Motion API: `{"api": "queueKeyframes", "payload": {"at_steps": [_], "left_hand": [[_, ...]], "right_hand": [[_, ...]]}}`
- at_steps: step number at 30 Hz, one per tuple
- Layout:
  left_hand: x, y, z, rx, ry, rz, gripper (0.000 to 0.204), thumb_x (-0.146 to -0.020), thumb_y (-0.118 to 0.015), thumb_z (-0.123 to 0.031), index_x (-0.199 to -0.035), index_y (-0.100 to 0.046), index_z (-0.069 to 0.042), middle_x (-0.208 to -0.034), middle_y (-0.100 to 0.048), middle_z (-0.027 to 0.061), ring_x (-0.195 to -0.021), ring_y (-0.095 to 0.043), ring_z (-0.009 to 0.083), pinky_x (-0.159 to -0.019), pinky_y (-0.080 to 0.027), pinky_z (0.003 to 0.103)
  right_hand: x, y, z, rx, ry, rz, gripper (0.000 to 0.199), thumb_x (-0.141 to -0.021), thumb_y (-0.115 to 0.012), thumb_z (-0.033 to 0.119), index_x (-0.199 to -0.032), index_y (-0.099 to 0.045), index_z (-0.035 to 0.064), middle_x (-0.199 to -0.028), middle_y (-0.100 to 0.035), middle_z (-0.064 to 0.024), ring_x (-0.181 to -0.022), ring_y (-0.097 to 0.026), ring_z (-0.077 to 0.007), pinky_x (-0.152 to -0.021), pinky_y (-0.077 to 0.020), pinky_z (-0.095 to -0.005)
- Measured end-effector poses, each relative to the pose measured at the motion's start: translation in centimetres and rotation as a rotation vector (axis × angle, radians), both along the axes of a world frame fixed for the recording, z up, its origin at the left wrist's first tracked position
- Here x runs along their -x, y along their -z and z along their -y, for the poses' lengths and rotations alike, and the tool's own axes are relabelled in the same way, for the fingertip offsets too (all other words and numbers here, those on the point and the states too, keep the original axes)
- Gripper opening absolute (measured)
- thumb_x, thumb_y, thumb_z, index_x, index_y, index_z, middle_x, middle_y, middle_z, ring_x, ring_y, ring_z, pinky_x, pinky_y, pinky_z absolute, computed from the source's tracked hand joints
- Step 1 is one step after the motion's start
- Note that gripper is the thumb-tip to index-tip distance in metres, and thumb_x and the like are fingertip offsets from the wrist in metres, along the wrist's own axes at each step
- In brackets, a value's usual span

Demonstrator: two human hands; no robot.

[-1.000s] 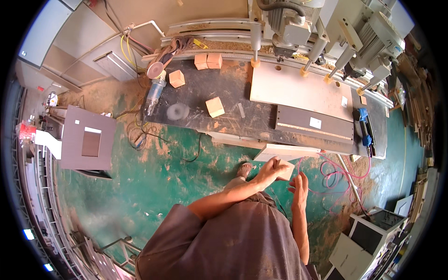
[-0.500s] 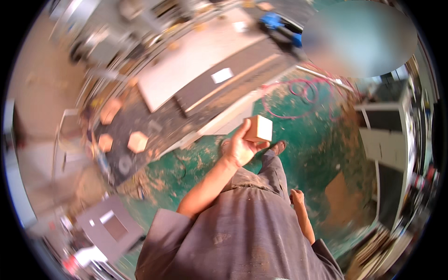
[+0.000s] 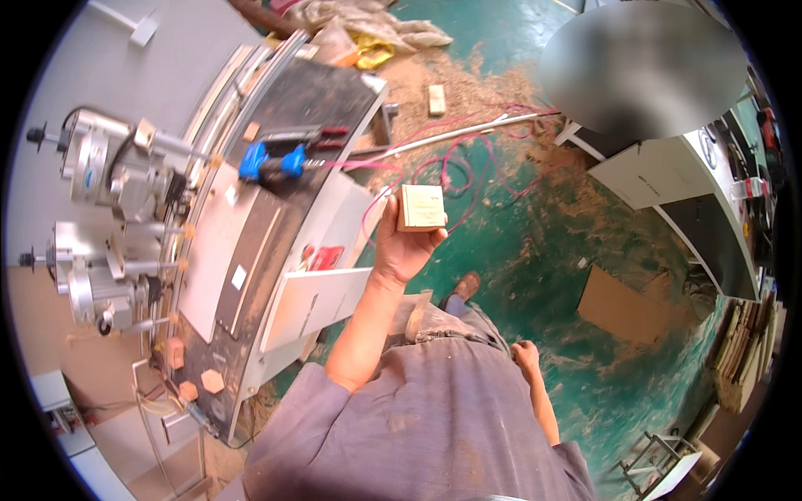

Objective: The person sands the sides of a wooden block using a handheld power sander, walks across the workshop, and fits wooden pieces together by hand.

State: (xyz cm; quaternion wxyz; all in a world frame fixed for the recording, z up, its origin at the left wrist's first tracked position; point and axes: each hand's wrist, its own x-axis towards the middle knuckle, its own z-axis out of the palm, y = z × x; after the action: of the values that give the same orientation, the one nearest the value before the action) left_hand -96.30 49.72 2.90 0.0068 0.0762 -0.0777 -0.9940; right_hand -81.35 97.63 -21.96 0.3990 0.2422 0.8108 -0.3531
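A small tan box [image 3: 420, 209] with a pale, printed face is gripped in my left hand [image 3: 399, 250]. That hand is raised in front of my body, its thumb on the near left side and its fingers wrapped beneath. Lower down, my right hand [image 3: 526, 355] hangs beside my hip with its fingers curled in, and nothing shows in it. Left of the box stands a machine bench, where a blue-and-black tool [image 3: 271, 161] lies on the dark top.
Metal motors [image 3: 117, 163] line the bench's far side. Pink hose [image 3: 458, 171] loops over the green, sawdust-strewn floor. A white-and-dark cabinet [image 3: 647, 171] stands at right, near a brown sheet [image 3: 622, 305]. A blurred oval covers the upper right.
My view has turned right, so the bench now lies along the left. The box stays in my left hand, showing its printed face more squarely. My right hand still hangs low.
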Motion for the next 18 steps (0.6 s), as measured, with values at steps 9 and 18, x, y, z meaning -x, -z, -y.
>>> {"api": "queueKeyframes", "payload": {"at_steps": [9, 18], "left_hand": [[18.8, 0.3, -4.2, 0.808, -0.253, 0.219, 0.060, -0.098, -0.085, -0.037, -0.138, -0.055, -0.005, -0.118, -0.069, 0.0061, -0.103, -0.072, 0.0186, -0.080, -0.063, 0.035], [39.1, 9.4, 0.1, 0.063, -0.098, 0.246, 0.061, -0.108, -0.059, -0.053, -0.145, -0.063, -0.004, -0.137, -0.070, 0.0176, -0.110, -0.073, 0.0339, -0.087, -0.063, 0.045]], "right_hand": [[26.6, -5.5, 2.8, 0.303, 0.298, -0.212, 0.043, -0.097, -0.072, 0.022, -0.131, -0.069, -0.0031, -0.088, -0.072, -0.0065, -0.073, -0.067, -0.0148, -0.063, -0.0550, -0.0341], [47.6, -4.7, -0.9, -0.231, -0.246, -0.339, 0.050, -0.088, -0.074, 0.037, -0.126, -0.074, 0.0027, -0.112, -0.079, -0.0227, -0.106, -0.076, -0.0355, -0.095, -0.0582, -0.0426]]}}
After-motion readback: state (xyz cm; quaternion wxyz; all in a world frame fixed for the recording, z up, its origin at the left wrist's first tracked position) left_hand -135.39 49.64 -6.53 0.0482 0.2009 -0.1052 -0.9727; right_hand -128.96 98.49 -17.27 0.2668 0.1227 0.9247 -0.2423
